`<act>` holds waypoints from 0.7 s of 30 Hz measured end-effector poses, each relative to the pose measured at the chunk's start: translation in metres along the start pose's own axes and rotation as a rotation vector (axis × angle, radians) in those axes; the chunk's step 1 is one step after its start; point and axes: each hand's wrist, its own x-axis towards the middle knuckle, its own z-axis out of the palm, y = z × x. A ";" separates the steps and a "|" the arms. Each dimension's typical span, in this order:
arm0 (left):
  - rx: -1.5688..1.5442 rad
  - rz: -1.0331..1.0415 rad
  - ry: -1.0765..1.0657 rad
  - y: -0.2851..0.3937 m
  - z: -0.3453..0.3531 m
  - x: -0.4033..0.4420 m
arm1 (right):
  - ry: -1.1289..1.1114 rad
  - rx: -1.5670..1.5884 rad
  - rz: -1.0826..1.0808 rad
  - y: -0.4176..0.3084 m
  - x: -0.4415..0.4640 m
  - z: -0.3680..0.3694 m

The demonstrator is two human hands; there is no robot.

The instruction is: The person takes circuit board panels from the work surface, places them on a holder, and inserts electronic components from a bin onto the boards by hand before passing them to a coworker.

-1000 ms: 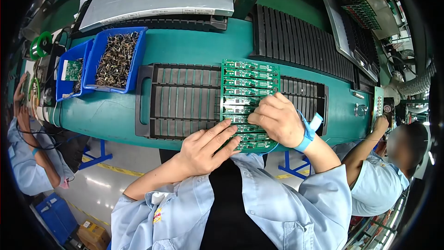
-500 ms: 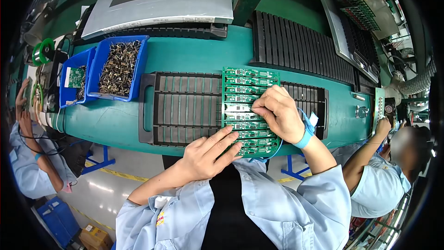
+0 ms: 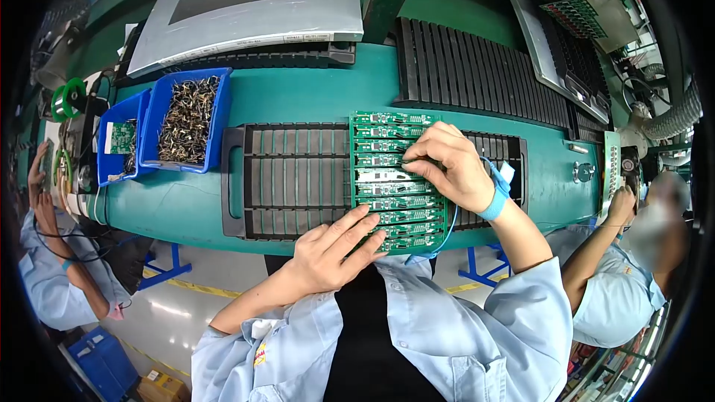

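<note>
Here the left hand (image 3: 328, 253), fingers spread, presses the near-left edge of the green circuit-board panel (image 3: 380, 187), likely steadying it. Above the panel's right side, the right hand (image 3: 450, 167) pinches, contents indiscernible; the black rack (image 3: 233, 179) beneath seemingly supports everything.

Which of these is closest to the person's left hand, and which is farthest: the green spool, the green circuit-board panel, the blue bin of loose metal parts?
From the left hand:
1. Circuit-board panel: directly at the fingertips, which rest on its near part.
2. Blue bin: ahead and to the left.
3. Green spool: far left, beyond the bin.
</note>
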 end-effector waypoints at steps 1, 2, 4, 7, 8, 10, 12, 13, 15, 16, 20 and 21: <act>0.000 -0.010 -0.005 0.001 0.000 -0.001 | 0.028 0.046 0.052 0.000 0.000 0.001; 0.000 -0.009 -0.007 0.001 0.000 -0.001 | 0.030 0.047 0.052 0.000 0.000 0.001; -0.001 0.003 0.000 0.000 0.000 0.000 | 0.000 -0.013 0.022 0.001 0.003 0.001; -0.001 0.011 0.005 -0.001 0.000 0.001 | -0.031 -0.071 -0.009 0.005 0.008 0.000; 0.002 0.011 0.004 -0.001 0.000 0.001 | -0.036 -0.149 -0.096 0.007 0.010 0.000; 0.006 0.014 0.002 -0.001 0.000 0.001 | -0.044 -0.309 -0.267 0.010 0.012 -0.001; 0.007 0.019 0.001 0.000 0.001 0.001 | -0.046 -0.392 -0.351 0.011 0.010 -0.002; 0.005 0.018 -0.001 0.000 0.001 0.001 | -0.030 -0.281 -0.261 0.012 0.009 -0.002; 0.006 0.015 -0.005 0.000 0.000 0.000 | 0.005 -0.059 -0.088 0.015 0.008 0.000; 0.009 0.010 -0.005 0.000 0.000 0.000 | 0.019 0.055 -0.004 0.016 0.010 0.001; -0.001 0.006 0.005 -0.001 0.000 0.000 | 0.003 -0.045 -0.032 0.016 0.015 0.004; -0.007 0.007 0.008 -0.001 0.001 0.000 | -0.001 -0.081 -0.039 0.017 0.015 0.005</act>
